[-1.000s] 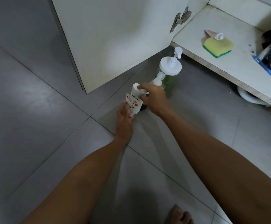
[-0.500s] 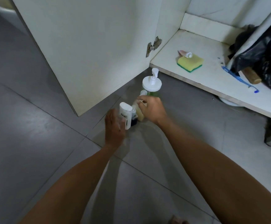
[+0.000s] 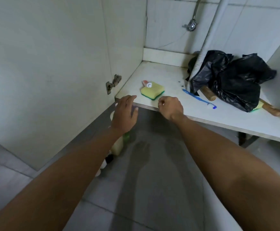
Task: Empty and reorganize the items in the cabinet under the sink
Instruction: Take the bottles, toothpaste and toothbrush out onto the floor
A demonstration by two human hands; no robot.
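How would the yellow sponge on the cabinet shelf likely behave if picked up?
The yellow sponge looks like thick foam with a green scouring layer, so it is probably light and squashy. It lies flat, so it is unlikely to roll. The small tube resting against it might shift.

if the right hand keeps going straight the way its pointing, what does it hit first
Most likely the yellow sponge. The right hand, fingers loosely curled, sits at the front edge of the cabinet shelf and points toward it, with bare shelf between. Depth is unclear, so it might pass above the sponge.
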